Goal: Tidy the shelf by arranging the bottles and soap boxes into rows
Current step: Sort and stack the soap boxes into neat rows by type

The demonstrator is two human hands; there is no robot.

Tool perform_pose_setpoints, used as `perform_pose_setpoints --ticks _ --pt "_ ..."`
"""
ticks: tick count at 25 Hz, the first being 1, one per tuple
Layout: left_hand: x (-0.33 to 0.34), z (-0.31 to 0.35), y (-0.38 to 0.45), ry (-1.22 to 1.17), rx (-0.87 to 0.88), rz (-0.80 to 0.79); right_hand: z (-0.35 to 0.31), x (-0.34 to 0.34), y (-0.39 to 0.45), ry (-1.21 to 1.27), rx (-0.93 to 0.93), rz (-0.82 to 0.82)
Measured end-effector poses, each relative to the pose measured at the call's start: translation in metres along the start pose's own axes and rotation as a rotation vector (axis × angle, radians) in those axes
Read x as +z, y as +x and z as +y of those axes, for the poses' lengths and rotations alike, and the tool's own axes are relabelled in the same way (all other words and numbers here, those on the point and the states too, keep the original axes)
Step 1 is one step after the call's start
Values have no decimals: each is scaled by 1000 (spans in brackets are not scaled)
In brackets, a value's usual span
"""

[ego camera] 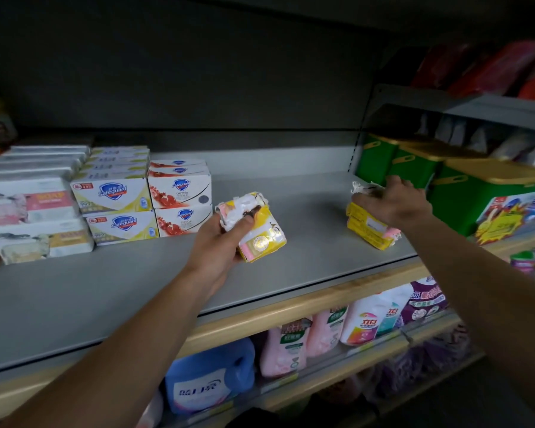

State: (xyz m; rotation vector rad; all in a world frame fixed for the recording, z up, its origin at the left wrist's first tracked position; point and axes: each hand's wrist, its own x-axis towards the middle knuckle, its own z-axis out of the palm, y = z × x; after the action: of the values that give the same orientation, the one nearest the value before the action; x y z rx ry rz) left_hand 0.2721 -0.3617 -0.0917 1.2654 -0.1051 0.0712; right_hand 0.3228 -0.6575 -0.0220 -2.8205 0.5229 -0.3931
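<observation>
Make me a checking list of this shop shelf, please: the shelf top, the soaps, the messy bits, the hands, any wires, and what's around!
Surface: grey metal shelf with a wooden front edge, middle bare.
Job's things: white and red Safeguard soap boxes and white and yellow Safeguard soap boxes stacked in rows at left; yellow wrapped soap pack held in the air; yellow wrapped soap stack lying on the shelf at right.
Clutter: torn white wrapper on both yellow packs.
Hands: left hand grips the held pack; right hand grips the stack's top.
Cables: nothing seen.
Surroundings: green tubs with gold lids at right; blue and pink detergent bottles on the shelf below.
</observation>
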Motion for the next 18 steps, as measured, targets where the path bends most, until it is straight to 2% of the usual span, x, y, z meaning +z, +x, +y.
perform_pose_setpoints --ticks 2,3,8,10,11,12,14,18 --pt "0 0 1 7 -14 8 3 -1 8 49 57 -129" --pt "0 0 1 10 -20 12 4 0 10 72 53 -139" --pt "0 -4 3 31 -27 17 -9 -3 4 93 -65 84" --pt "0 -3 3 64 -20 -3 -20 -6 -14 352 -109 145" --pt "0 -2 1 78 -17 -13 -27 -7 -28 599 -62 130" --pt "1 0 -1 87 -15 -23 -34 -9 -45 878 13 66" --pt "2 5 -8 96 -12 -33 -44 -9 -80 1330 122 -166" --pt "-2 25 -44 105 -2 -23 -47 0 -149 1753 203 -573"
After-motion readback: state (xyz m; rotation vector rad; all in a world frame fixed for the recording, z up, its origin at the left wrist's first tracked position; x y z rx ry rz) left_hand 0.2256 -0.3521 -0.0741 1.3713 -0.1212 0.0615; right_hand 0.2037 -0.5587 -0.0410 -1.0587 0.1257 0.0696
